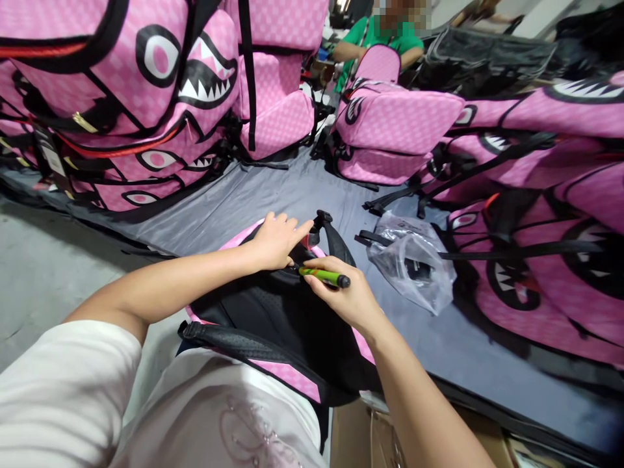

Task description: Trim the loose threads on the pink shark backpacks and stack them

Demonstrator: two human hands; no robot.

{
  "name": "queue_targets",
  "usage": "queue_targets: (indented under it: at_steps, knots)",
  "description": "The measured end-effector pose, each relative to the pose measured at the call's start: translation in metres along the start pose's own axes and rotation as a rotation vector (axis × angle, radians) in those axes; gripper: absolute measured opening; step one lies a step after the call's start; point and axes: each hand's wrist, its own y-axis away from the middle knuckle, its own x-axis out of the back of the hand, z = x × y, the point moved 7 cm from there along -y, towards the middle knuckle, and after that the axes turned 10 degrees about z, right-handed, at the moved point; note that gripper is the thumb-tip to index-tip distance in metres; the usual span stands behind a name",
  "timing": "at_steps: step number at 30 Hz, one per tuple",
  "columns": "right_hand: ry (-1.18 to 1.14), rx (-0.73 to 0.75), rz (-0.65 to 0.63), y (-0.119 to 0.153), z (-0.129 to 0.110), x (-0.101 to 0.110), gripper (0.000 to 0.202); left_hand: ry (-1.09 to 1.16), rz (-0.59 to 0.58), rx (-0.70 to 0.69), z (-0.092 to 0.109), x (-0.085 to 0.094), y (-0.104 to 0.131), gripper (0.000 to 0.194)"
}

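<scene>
A pink and black backpack [287, 312] lies in front of me with its black padded back and straps upward. My left hand [275, 244] is on its top edge, fingers bent over the fabric and thumb pressed near the seam. In my right hand [344, 289] is a green marker pen [325, 277] with a black end. The pen's tip points at the black fabric right beside my left thumb; whether it touches cannot be made out. One shoulder strap [336, 244] with a buckle stands up behind my hands.
Stacks of pink shark-face backpacks stand at the left [121, 130] and right [536, 260]. More pink bags [394, 130] sit farther back. A clear plastic bag [414, 260] with black items lies right of my hands on the grey table cover [273, 188]. A person in green [361, 39] works beyond.
</scene>
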Motion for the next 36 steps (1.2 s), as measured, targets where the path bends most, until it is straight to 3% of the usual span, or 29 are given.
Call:
queue_targets:
  at_steps: [10, 15, 23, 36]
  knots:
    - [-0.012, 0.108, -0.205, -0.009, -0.007, -0.002, 0.017, 0.049, 0.035, -0.001, -0.006, 0.002, 0.004, 0.079]
    - [-0.03, 0.136, -0.227, -0.012, -0.013, -0.009, 0.017, 0.04, 0.052, 0.088, -0.009, 0.001, 0.007, 0.077]
    - [0.022, 0.088, -0.282, -0.009, -0.007, -0.014, 0.023, 0.044, 0.036, 0.089, -0.011, -0.002, 0.006, 0.068]
    - [0.094, 0.17, -0.324, -0.013, -0.016, -0.018, 0.029, 0.051, 0.065, 0.081, -0.011, -0.002, 0.008, 0.062]
